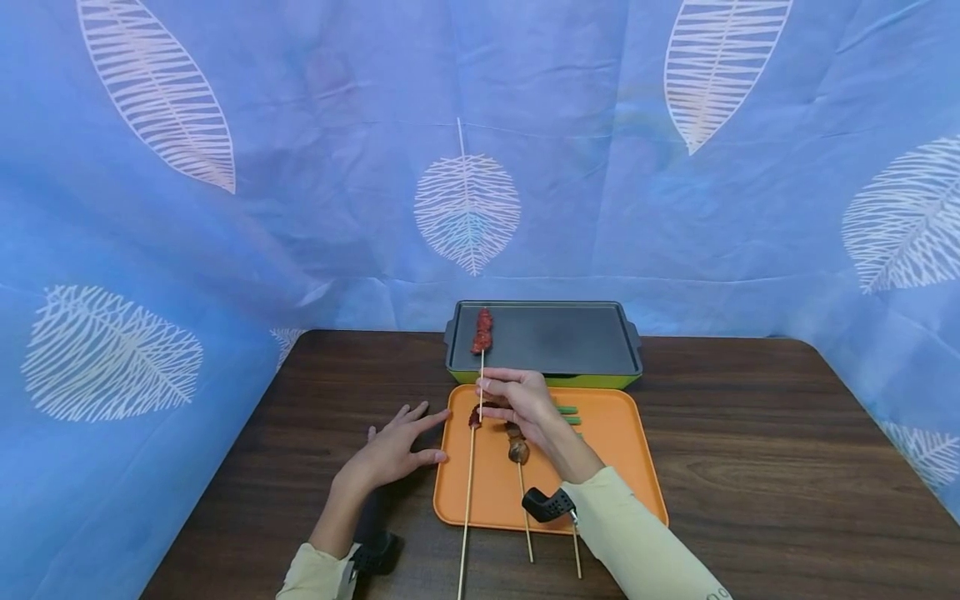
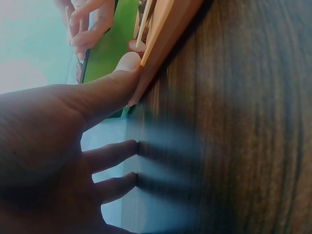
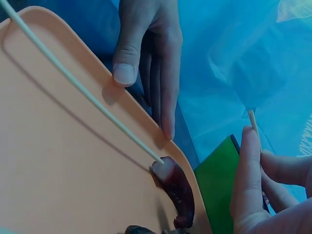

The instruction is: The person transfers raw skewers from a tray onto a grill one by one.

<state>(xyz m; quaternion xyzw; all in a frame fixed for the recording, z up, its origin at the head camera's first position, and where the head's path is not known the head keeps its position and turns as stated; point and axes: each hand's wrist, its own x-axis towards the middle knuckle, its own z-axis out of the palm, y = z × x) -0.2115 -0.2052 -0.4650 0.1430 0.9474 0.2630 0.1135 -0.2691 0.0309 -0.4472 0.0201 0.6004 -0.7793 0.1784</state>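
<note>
In the head view my right hand (image 1: 525, 402) pinches the wooden stick of a red meat skewer (image 1: 482, 332) between thumb and fingers. The meat is over the left end of the dark griddle (image 1: 558, 337); whether it touches the surface I cannot tell. My left hand (image 1: 393, 450) has its fingers spread at the left rim of the orange tray (image 1: 615, 475), its thumb touching that rim in the left wrist view. A skewer with a dark reddish, curved piece (image 3: 181, 192) lies on the tray near this hand. Beside it rests a brown mushroom-like skewer (image 1: 518, 450).
Green pieces (image 1: 570, 420) lie on the tray, partly hidden by my right forearm. Several sticks stick out past the tray's near edge over the dark wooden table (image 1: 765, 467). The griddle has a green base (image 1: 592, 382) and stands directly behind the tray. A blue leaf-patterned cloth (image 1: 337, 167) hangs behind.
</note>
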